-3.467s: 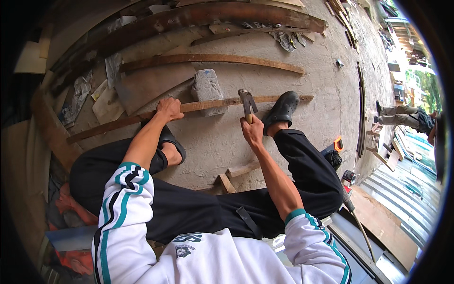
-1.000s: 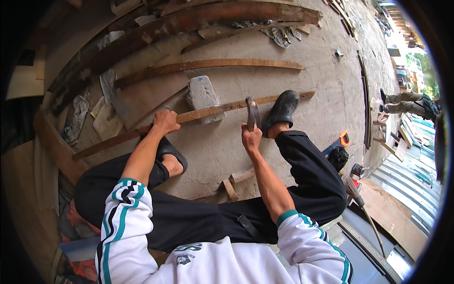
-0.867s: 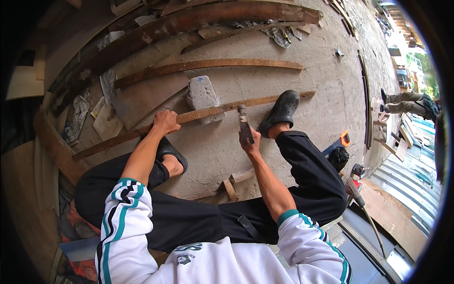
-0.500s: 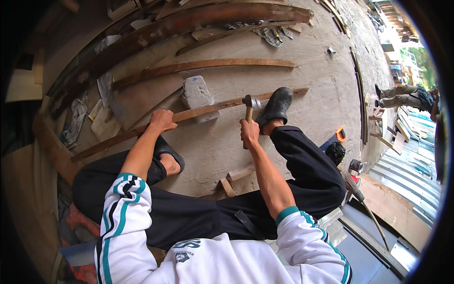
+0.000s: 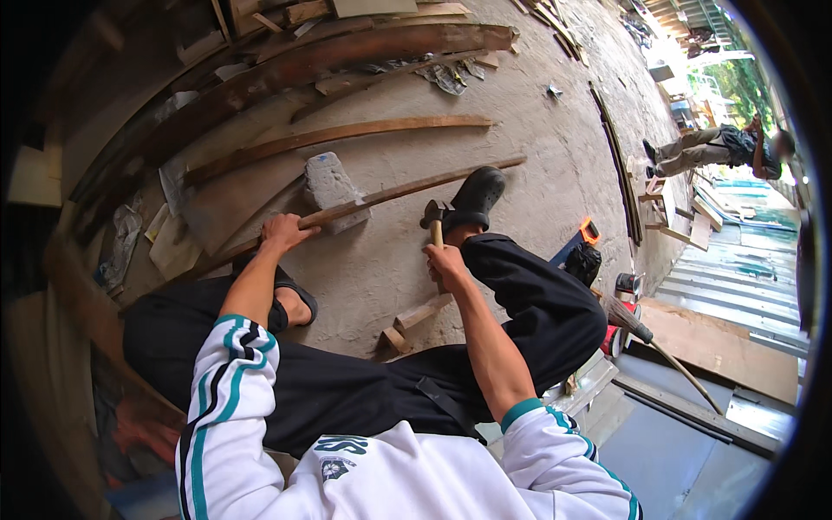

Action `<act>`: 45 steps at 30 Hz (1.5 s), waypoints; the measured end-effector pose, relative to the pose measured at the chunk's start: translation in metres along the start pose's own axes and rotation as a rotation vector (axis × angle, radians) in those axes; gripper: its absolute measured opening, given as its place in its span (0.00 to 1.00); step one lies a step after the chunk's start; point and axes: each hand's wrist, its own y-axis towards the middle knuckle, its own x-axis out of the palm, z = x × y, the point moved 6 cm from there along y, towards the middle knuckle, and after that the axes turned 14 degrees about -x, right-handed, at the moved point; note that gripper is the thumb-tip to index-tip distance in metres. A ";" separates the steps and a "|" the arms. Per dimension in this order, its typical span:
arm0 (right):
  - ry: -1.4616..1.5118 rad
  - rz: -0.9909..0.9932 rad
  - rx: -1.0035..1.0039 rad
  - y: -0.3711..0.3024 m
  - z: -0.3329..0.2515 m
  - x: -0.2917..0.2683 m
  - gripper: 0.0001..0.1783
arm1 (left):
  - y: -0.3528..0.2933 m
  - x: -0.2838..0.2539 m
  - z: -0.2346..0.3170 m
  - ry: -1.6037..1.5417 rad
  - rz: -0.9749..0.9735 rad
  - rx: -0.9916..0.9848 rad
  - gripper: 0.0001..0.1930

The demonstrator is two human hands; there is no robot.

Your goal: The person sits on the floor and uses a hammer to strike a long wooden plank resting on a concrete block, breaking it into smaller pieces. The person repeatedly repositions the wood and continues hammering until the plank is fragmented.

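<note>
My left hand (image 5: 284, 232) is closed around a long wooden strip (image 5: 407, 187), which slants across the floor in front of me. A pale, rough concrete block (image 5: 333, 186) lies under the strip just right of that hand. My right hand (image 5: 445, 263) grips the wooden handle of a hammer (image 5: 436, 217). The hammer's dark metal head is upright, on my side of the strip and apart from it. Beside the head is my right foot in a dark clog (image 5: 481, 195), near the strip's far right end.
Short wood offcuts (image 5: 422, 312) lie between my legs. Beyond the strip are another wooden strip (image 5: 347, 133) and a thick brown beam (image 5: 364, 56). To the right are a handsaw (image 5: 579, 243), a brush with a long handle (image 5: 628, 319) and a person standing farther off (image 5: 711, 149).
My right hand has drawn the hammer toward me, away from the strip. The strip has turned in my left hand and shows a narrower face. The whole view has shifted.
</note>
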 end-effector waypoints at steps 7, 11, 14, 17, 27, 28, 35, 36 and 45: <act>-0.298 -0.166 -0.080 0.005 -0.051 -0.025 0.13 | -0.004 -0.003 -0.010 0.091 0.450 0.188 0.25; -0.744 -0.339 -0.118 0.008 -0.105 -0.042 0.11 | 0.004 -0.026 -0.006 0.222 0.496 0.139 0.27; -1.173 -0.568 -0.143 0.020 -0.144 -0.027 0.08 | 0.018 -0.031 -0.018 0.220 0.506 0.129 0.26; -1.504 -0.642 -0.198 0.029 -0.177 -0.005 0.11 | 0.029 -0.027 -0.023 0.245 0.416 0.133 0.26; -2.007 -0.515 -0.240 0.084 -0.201 0.090 0.15 | 0.048 -0.007 -0.014 0.271 0.144 0.126 0.23; -2.010 -0.518 -0.205 0.089 -0.201 0.093 0.15 | 0.052 -0.006 -0.011 0.264 0.131 0.151 0.23; -2.086 -0.529 -0.154 0.104 -0.197 0.118 0.10 | 0.043 -0.010 -0.001 0.188 0.037 0.109 0.21; -2.098 -0.539 -0.142 0.104 -0.195 0.124 0.10 | 0.040 -0.011 0.000 0.185 0.037 0.112 0.20; -2.274 -0.664 -0.106 0.116 -0.182 0.160 0.10 | 0.040 -0.007 -0.009 0.215 0.053 0.118 0.19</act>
